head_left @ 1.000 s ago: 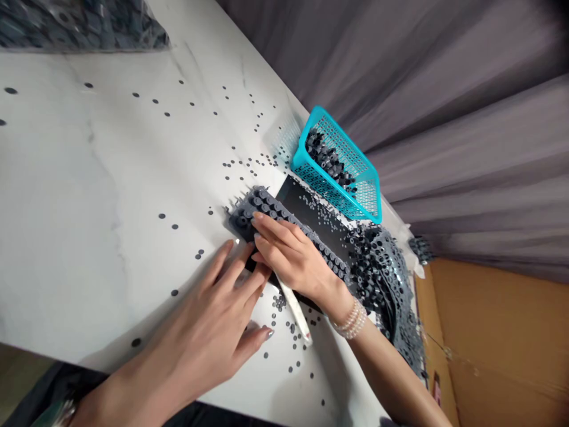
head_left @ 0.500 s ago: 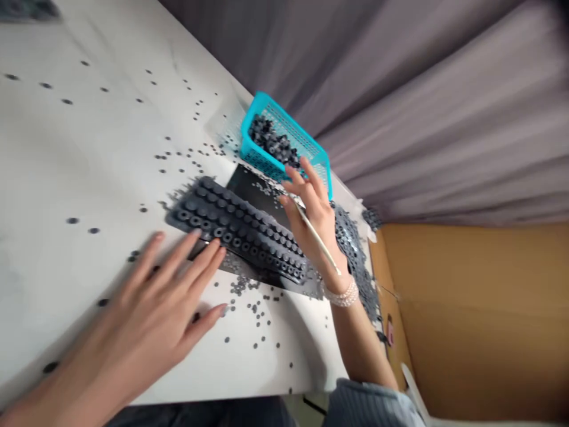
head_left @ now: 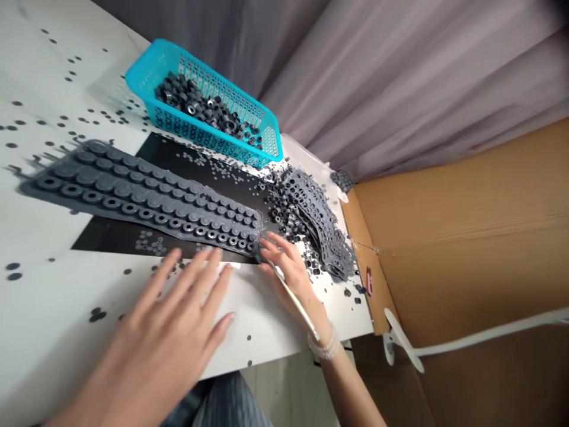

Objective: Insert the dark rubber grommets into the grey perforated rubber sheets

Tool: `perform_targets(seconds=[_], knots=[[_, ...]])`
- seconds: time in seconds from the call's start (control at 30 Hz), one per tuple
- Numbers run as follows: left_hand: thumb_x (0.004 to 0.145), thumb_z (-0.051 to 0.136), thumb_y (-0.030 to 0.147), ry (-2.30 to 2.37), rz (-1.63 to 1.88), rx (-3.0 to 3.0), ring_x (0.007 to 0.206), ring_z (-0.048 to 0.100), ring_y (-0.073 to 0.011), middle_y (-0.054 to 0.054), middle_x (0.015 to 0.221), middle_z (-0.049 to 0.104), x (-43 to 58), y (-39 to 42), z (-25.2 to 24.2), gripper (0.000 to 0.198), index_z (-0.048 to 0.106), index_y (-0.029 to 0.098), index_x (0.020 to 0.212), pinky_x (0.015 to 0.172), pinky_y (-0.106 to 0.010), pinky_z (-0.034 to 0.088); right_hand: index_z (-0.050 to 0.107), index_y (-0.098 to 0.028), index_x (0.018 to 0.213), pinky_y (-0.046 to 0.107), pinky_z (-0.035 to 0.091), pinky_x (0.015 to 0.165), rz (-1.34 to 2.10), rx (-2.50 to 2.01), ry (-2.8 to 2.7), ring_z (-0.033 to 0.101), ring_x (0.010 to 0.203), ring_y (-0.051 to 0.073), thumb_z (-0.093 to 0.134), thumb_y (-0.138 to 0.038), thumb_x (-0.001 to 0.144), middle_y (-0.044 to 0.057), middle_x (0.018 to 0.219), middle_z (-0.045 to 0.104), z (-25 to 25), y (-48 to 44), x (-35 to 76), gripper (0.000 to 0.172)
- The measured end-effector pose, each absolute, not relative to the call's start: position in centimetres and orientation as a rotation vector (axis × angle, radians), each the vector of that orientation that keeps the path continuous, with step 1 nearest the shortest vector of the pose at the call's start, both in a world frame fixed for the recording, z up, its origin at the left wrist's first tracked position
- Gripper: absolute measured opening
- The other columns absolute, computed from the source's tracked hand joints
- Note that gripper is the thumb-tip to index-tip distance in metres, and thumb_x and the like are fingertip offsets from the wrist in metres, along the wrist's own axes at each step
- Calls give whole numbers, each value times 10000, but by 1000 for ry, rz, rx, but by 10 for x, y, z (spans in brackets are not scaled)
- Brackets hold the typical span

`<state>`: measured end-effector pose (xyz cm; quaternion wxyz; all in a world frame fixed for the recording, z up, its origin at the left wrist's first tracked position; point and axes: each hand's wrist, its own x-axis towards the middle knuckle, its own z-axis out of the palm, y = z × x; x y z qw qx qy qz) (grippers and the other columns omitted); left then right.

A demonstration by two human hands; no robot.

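Note:
A dark grey rubber sheet (head_left: pixel 171 204) with rows of round raised caps lies on a black board (head_left: pixel 104 236). Its near row shows open-topped rings. My left hand (head_left: pixel 173 320) is open, palm down and fingers spread, with its tips over the board's near edge just short of the sheet. My right hand (head_left: pixel 291 276) is closed around a thin white stick-like tool (head_left: pixel 297 303), whose shaft runs back towards the wrist. The fingertips are at the sheet's right end; whether they pinch its edge is hidden.
Behind the board stands a turquoise basket (head_left: pixel 200 133) holding many small dark rubber pieces. Right of the board lie a heap of punched grey sheets (head_left: pixel 317 219) and loose rings. Small dark discs are scattered over the white table (head_left: pixel 40 225). A cardboard wall (head_left: pixel 444 225) borders the right.
The view has swung right and closer. My right hand has come down from near the basket to the sheet's right end, still with the white tool. My left fingers have left the sheet's near edge.

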<state>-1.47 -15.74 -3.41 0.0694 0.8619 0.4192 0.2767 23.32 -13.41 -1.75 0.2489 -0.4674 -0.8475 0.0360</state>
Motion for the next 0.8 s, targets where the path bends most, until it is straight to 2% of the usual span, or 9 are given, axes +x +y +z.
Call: perform_targets(seconds=[0.07,0.33,0.47,0.67,0.8], knots=[[1008,354,402,1321,781,2635,1338,525,-340,-195,1447,568,17,-164,-30,545,616,62,1344,1186,-567,303,582,-201,1168,448,551,989,26,-1226,-2361,555,1340,248,525,-200,995,141,1262,689,-20,-130,233,181],[1027,301,369,1316,657,2720,1368,495,-297,-182,1409,604,38,-155,-41,549,632,44,1322,1212,-534,242,617,-172,1137,422,533,985,-54,-1180,-2425,525,1364,247,553,-200,983,150,1254,696,-25,-121,233,170],[1023,316,379,1286,672,2715,1354,506,-306,-187,1380,627,38,-156,-42,548,651,43,1298,1209,-543,239,627,-173,1098,419,532,975,-95,-1179,-2484,520,1368,255,551,-211,986,147,1233,708,-25,-119,232,140],[1036,263,396,1262,663,2722,1331,520,-313,-174,1365,642,37,-155,-42,590,615,32,1338,1219,-544,194,627,-138,1093,414,529,980,-210,-1202,-2622,490,1394,267,492,-161,1001,202,1239,695,-16,-118,223,165],[1032,268,407,1263,605,2721,1362,493,-298,-156,1416,606,35,-154,-41,578,586,75,1384,1227,-532,182,615,-135,1086,440,525,1020,-221,-1369,-2503,494,1386,286,461,-137,1003,228,1319,636,-14,-107,226,175]])
